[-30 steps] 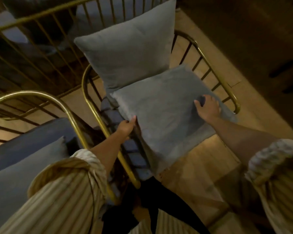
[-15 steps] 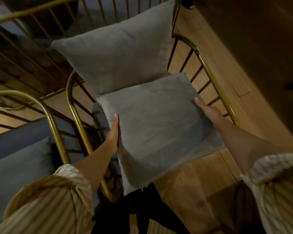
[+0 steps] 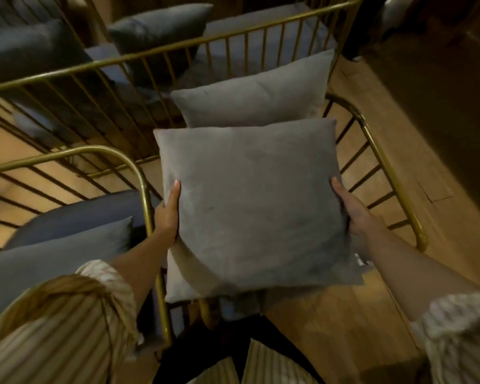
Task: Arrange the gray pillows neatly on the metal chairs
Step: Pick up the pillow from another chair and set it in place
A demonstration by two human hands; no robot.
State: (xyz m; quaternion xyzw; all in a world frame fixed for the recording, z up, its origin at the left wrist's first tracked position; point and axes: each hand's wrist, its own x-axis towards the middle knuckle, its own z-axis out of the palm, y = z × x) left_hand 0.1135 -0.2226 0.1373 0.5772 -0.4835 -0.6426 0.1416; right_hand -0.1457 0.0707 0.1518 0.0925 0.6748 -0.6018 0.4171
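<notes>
A square gray pillow [image 3: 255,203] is held up over the seat of a gold metal chair [image 3: 383,173]. My left hand [image 3: 168,214] grips its left edge and my right hand [image 3: 355,212] grips its right edge. Behind it a second gray pillow [image 3: 255,101] leans upright against the chair's barred back. The held pillow hides the seat almost entirely.
A second gold chair [image 3: 139,184] stands at the left with a gray pillow [image 3: 53,261] on its blue seat cushion. Behind the railing lie more dark pillows [image 3: 161,31]. Wooden floor [image 3: 416,167] shows at the right, beside a dark piece of furniture [image 3: 441,92].
The flat pillow has come up off the seat and squared up between both hands. My hands moved from its front corners to its two sides.
</notes>
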